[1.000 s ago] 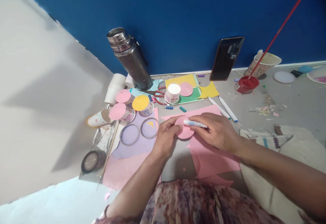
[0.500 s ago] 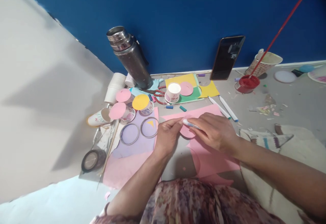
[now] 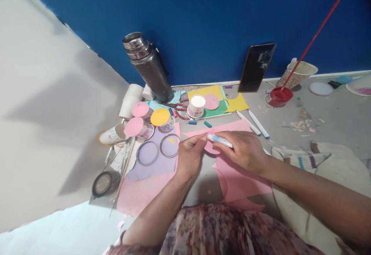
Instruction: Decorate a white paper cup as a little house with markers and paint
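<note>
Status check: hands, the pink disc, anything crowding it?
Left hand pinching pink disc at its edge. Right hand gripping glue tube, tip over the disc. Disc sits above pink sheet; two rings lie just left, apart.

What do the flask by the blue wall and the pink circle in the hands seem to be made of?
Flask: probably stainless steel, going by its shiny silver rim and brushed grey body. Pink circle: thin matte paper or card, flat with a cleanly cut edge.

Counted: one steel flask (image 3: 147, 66), one phone (image 3: 256, 67), one red scissors (image 3: 180, 107), two white markers (image 3: 253, 123), two clear tape rings (image 3: 159, 149), one dark tape roll (image 3: 105, 183), one glue tube (image 3: 219, 140), two hands (image 3: 189, 155).
</note>
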`<state>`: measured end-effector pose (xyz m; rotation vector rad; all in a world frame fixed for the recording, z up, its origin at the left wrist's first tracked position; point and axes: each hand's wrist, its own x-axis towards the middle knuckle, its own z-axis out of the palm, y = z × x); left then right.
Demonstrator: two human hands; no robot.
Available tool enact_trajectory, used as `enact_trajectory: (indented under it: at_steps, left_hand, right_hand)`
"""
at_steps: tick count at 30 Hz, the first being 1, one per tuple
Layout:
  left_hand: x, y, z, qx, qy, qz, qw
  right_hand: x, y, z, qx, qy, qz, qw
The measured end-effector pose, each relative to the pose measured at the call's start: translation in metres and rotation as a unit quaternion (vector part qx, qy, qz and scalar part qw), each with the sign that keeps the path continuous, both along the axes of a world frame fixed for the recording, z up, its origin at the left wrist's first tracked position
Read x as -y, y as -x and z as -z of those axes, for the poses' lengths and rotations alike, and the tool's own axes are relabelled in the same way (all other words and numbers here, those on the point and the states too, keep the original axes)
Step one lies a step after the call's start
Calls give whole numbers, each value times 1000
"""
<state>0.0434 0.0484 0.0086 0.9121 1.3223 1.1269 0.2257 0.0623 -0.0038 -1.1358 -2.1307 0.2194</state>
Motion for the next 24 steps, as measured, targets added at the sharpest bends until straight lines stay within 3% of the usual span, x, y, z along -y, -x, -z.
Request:
enact_trajectory:
  at_steps: [3, 5, 9, 13, 19, 24]
  left_hand:
    - [-4, 1, 0, 48, 38, -26, 998]
    - [-6, 1, 0, 66, 56, -47, 995]
    - [-8, 1, 1, 67, 67, -69, 993]
    - [-7, 1, 2, 54, 59, -85, 993]
    - [-1, -3, 0, 71, 66, -59, 994]
    - [-1, -2, -4, 106, 61, -53, 991]
  right_hand:
    - [-4, -5, -9, -84, 117, 3, 990]
    - [-6, -9, -15, -126, 138, 19, 982]
    - [-3, -10, -17, -127, 102, 36, 986]
    - [3, -5, -10, -55, 30, 18, 998]
    - [2, -4, -4, 34, -27, 30, 999]
    - [0, -7, -3, 63, -73, -17, 995]
